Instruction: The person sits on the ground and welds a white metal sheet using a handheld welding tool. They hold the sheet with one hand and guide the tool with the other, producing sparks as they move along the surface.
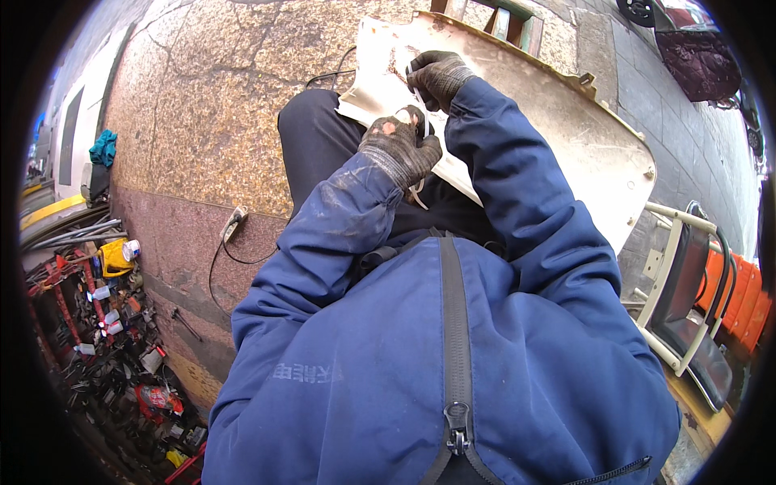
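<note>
A thin white strip runs between my two hands, with its lower end hanging below the left one. My left hand, in a dark worn work glove, is closed on the strip, fingertips showing pale through the glove. Just above and to the right, my gloved right hand pinches the strip near its upper end. Beneath both hands a large, curved, off-white panel lies slanting across my lap, stained along its upper left part. The fingertips of the right hand are partly hidden.
A power socket strip with a black cord lies on the stone floor at left. Tools and parts are heaped at lower left. A dark-seated metal-framed chair stands at right. A wooden stool is beyond the panel.
</note>
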Motion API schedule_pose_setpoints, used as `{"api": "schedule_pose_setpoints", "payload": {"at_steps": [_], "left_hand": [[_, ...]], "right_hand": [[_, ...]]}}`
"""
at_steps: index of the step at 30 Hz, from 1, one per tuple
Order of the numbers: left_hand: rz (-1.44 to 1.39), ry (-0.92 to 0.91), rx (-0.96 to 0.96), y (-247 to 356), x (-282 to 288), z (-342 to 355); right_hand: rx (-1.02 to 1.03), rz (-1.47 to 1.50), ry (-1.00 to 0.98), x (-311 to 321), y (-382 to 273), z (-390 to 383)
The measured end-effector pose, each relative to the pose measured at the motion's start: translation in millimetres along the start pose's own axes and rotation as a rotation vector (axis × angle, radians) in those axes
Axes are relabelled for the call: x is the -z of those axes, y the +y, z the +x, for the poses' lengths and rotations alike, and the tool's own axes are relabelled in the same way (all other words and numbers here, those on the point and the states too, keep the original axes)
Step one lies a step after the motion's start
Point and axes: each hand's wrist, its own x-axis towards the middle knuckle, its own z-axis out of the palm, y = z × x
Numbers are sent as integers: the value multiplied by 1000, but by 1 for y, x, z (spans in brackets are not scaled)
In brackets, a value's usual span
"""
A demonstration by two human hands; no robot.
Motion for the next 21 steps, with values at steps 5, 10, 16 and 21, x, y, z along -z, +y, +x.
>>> {"api": "schedule_pose_setpoints", "payload": {"at_steps": [5,10,16,21], "left_hand": [[9,-58,39,-4,-1,7],[-25,-51,44,-6,-2,11],[-53,-60,62,-7,-1,16],[-46,-43,45,-7,1,19]], "right_hand": [[3,3,3,2,1,6],[17,-5,-2,3,2,13],[5,9,1,4,0,17],[11,18,19,4,-1,20]]}}
